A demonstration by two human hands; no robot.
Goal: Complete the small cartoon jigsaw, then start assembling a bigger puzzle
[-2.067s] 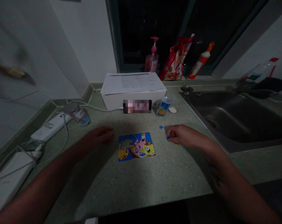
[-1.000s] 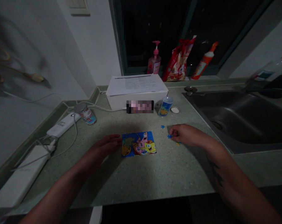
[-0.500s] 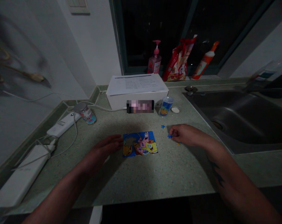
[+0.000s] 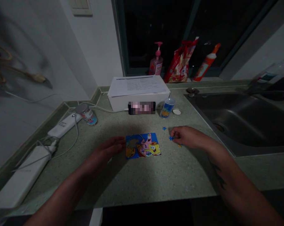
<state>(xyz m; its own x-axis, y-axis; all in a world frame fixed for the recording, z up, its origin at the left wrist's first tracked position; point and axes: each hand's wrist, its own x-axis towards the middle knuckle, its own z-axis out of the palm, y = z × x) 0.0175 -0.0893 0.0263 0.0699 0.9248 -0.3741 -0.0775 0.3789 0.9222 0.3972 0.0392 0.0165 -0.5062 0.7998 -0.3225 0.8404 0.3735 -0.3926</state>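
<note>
A small cartoon jigsaw [image 4: 143,145] lies flat near the middle of the worktop [image 4: 156,179]; a dull patch at its upper left may be a gap. The left hand [image 4: 107,150] lies beside it, fingers stretched out and slack, their tips touching its left edge; this grip is released and holds nothing. The right hand [image 4: 189,137] rests on the worktop to the right of the jigsaw, apart from it, its grip pinched on a tiny blue piece [image 4: 171,137] at the fingertips; a second blue piece [image 4: 164,128] lies loose just behind. Further back stand a blue cup [image 4: 167,107], a white box [image 4: 138,95] topped with paper and a lidded jar [image 4: 86,114]; a sink [image 4: 238,125] lies to the right. The pieces look like thin card: light, fairly stiff, easy to bend or flick away; a fingertip pinch at the edges seems best. The joined jigsaw would probably come apart if lifted; sliding it flat by its border looks safer.
</note>
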